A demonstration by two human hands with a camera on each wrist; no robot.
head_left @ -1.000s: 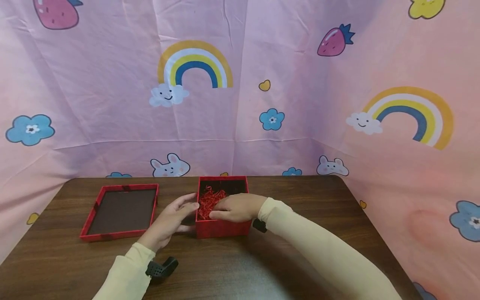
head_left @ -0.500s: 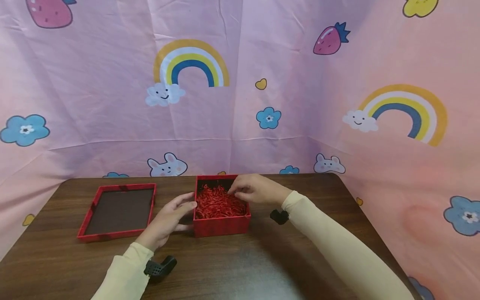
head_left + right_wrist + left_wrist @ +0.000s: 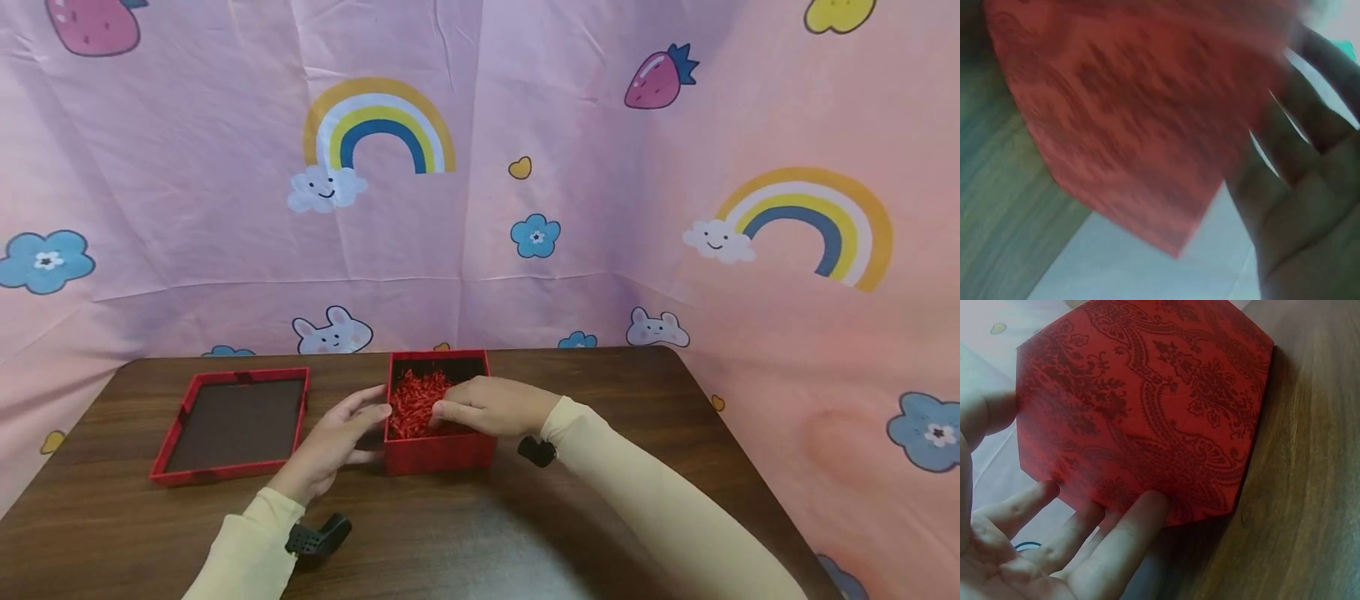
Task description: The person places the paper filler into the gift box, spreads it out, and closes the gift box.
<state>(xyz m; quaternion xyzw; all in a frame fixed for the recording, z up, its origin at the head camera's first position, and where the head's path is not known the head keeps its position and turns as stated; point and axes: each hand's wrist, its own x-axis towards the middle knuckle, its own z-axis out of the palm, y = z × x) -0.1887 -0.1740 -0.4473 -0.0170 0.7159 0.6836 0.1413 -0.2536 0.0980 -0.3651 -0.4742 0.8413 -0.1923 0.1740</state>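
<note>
A red patterned box [image 3: 438, 455] with a dark inside stands on the table, full of red shredded paper [image 3: 420, 404]. My left hand [image 3: 341, 429] steadies its left side: in the left wrist view the spread fingers [image 3: 1125, 544] touch the box wall [image 3: 1141, 412], thumb up near the rim. Over the front right of the box, my right hand [image 3: 491, 406] reaches in and touches the shreds; its fingertips are partly hidden among them. The right wrist view is blurred, with extended fingers [image 3: 1279, 131] passing over the rim of the box [image 3: 1129, 119].
On the left lies a shallow red tray-like lid [image 3: 225, 472], its dark inside facing up. The brown wooden table [image 3: 420, 533] carries both. Behind and to the right hangs a pink and purple cloth [image 3: 570, 108] printed with rainbows and flowers.
My right hand lifted toward the box's back right corner, then came back down and forward onto the shredded paper. My left hand has stayed against the box's left side.
</note>
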